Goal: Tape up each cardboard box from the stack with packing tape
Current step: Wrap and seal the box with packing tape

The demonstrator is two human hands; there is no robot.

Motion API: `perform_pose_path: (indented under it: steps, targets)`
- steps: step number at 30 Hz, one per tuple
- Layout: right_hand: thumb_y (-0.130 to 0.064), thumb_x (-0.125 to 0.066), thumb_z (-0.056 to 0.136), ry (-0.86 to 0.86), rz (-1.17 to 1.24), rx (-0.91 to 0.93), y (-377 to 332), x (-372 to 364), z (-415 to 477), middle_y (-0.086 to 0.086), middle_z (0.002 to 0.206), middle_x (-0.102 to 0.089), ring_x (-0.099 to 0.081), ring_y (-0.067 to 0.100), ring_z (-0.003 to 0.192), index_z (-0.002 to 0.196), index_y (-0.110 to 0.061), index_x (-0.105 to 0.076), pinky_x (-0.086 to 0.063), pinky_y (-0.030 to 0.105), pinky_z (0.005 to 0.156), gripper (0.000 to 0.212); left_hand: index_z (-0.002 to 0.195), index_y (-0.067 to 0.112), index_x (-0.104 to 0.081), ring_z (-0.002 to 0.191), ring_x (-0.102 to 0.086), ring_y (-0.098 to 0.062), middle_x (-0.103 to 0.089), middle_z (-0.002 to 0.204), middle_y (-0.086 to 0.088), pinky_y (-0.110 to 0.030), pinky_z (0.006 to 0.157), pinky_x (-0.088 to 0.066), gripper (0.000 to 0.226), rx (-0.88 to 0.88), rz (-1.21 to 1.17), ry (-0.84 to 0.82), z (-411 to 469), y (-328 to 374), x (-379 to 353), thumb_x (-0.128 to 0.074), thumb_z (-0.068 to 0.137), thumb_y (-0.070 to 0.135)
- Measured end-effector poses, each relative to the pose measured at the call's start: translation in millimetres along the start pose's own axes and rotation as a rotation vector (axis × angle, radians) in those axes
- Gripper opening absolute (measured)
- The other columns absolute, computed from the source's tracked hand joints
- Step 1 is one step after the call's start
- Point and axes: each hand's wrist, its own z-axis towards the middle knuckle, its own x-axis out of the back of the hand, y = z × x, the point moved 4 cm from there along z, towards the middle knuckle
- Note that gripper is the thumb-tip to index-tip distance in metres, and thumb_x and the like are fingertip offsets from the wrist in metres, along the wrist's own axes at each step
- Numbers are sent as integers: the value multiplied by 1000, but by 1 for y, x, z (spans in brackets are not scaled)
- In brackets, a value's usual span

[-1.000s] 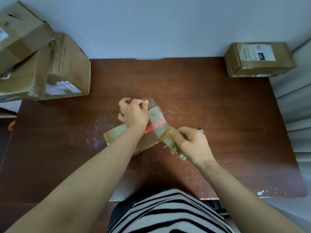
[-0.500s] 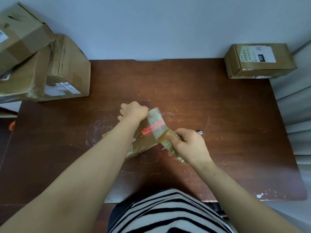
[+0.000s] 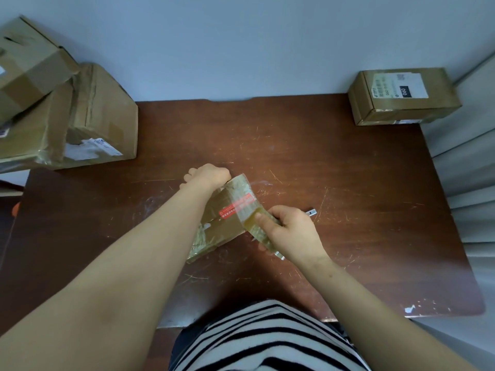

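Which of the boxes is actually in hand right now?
The small flat box with the red sticker, mid-table: left hand grips its far end, right hand holds tape on it. The left stack and right-corner box sit untouched.

Box stack [image 3: 69, 116] far left, lone box [image 3: 401, 103] far right.

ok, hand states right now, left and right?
Left hand: curled over the far end of the small box, gripping it.
Right hand: grips the tape roll.

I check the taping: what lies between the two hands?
In the head view, the small cardboard box lies between the left hand and the right hand, which holds the tape roll.
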Motion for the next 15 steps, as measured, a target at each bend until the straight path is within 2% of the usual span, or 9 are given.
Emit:
perform_pose_path:
  steps: [4,8,12,13,15]
  targets:
    - [-29,-53,95,-7,10,6,0,-1,1,-1,53,-66,-60,7,42,67,-19,-54,-47,22,52,29,133,13,-46,126,-33,-31,-34,138,-14,-41,105,-32,52,-3,42,18,-1,2,2,-49,87,37]
    - [-28,-53,95,-6,17,4,0,-1,1,-2,51,-64,-63,10,44,69,-17,-54,-52,26,55,28,132,12,-47,125,-31,-30,-33,136,-13,-40,105,-32,51,1,40,44,-2,5,2,-45,87,36]
    - [-28,-53,94,-15,20,-4,-1,-2,0,-3,51,-64,-65,13,48,67,-19,-52,-53,29,58,29,129,12,-47,122,-34,-31,-33,131,-13,-39,101,-33,64,41,59,54,3,-10,2,-59,80,51]
    - [-29,-53,94,-11,22,-7,-1,-2,0,-3,52,-64,-64,12,47,67,-20,-52,-52,28,58,29,128,13,-49,123,-35,-31,-35,131,-12,-40,102,-33,62,28,14,89,5,-13,1,-62,80,50]
    - [-29,-53,94,-10,27,-14,0,-2,1,-2,52,-65,-63,11,45,65,-22,-52,-51,28,57,30,121,18,-56,121,-44,-31,-46,131,-11,-40,100,-37,42,-106,-126,232,3,-10,-1,-61,86,40]
